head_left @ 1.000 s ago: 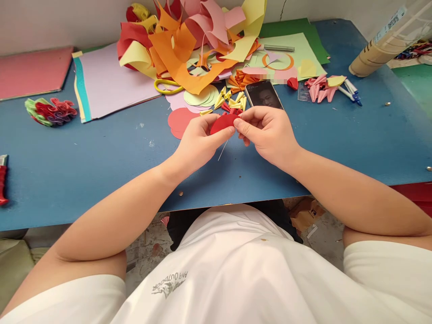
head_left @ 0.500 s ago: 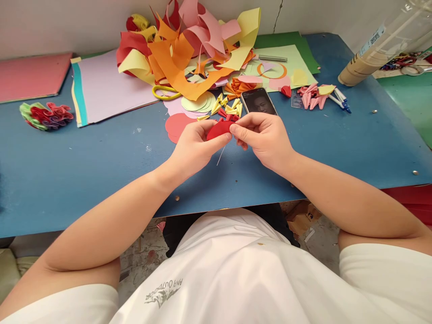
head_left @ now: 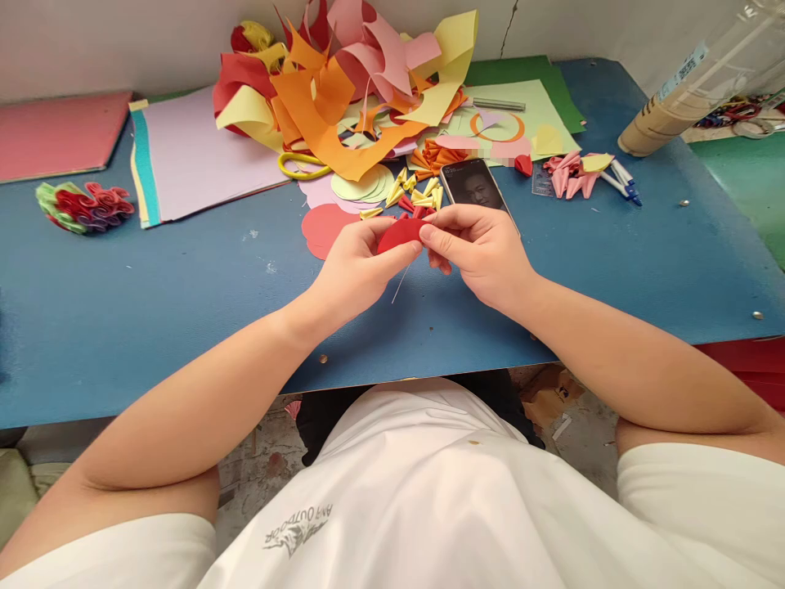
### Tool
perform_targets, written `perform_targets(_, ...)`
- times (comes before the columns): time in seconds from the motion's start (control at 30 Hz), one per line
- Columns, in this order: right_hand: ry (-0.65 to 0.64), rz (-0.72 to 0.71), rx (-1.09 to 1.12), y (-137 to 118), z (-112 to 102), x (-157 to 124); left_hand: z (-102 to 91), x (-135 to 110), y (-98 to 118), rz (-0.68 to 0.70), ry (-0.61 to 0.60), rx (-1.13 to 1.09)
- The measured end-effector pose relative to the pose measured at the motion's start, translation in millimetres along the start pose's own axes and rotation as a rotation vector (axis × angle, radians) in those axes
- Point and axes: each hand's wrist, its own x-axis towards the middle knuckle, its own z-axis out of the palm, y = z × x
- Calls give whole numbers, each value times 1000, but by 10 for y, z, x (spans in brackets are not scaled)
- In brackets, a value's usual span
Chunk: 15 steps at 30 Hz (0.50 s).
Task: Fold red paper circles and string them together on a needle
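Note:
Between both hands is a red paper piece point(head_left: 401, 236), curved along its upper edge, held above the near part of the blue table. My left hand point(head_left: 356, 263) pinches its left side between thumb and fingers. At its right end, my right hand point(head_left: 482, 249) grips the paper with thumb and forefinger; the other fingers curl partly out of sight. A thin pale needle-like strand point(head_left: 400, 286) hangs below the paper. Just beyond my fingers lie small yellow folded paper cones point(head_left: 423, 195) and red ones, beside a phone point(head_left: 475, 186).
Red paper discs point(head_left: 322, 231) and pale green discs point(head_left: 361, 186) lie left of the phone. Behind them are yellow-handled scissors point(head_left: 303, 168) and a heap of orange paper scraps point(head_left: 319, 106). Pink cones point(head_left: 570, 176), pens point(head_left: 622, 182) and a tall plastic cup point(head_left: 650, 123) stand or lie rightward.
Both hands keep nearly the same grip on the red paper. The view shifts slightly, and the hanging strand's lower end sits a little lower and farther left.

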Motion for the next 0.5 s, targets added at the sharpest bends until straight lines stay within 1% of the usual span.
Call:
perform_targets(0.03, -6, -2, -6, -9, -3, -3, 5, -9, 32, -22, -38, -41)
perform_targets(0.1, -14, 0, -25, -31, -9, -9, 11, -22, 71, -32, -74, -92)
perform_targets(0.4, -35, 6, -49, -66, -20, -20, 12, -22, 79, -56, -67, -125)
perform_targets(0.5, -31, 0, -68, -51, -24, -20, 9, -21, 78, -49, -32, -95)
